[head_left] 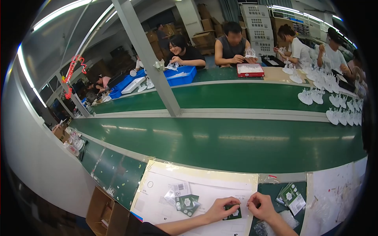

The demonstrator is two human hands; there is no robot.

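My left hand (pixel 222 209) lies over a small dark green printed card (pixel 237 214) on the white sheet (pixel 157 204), thumb and fingers closed about its upper part. Just right of it, my right hand (pixel 261 207) is curled with thumb and forefinger together; anything between them is too small to make out. Left of my hands, a loose pile holds green cards (pixel 187 204), a white barcoded piece (pixel 181 189) and clear plastic wrapping. More green and white cards (pixel 292 198) sit right of my right hand, beside crumpled clear plastic bags (pixel 288 218).
An open cardboard box (pixel 103 212) stands below the bench's left end. Beyond the sheet runs a green conveyor belt (pixel 189 143), with a grey post (pixel 147 59) rising behind it. Several people work across the line, near a blue bin (pixel 183 78) and rows of white pieces (pixel 341 117).
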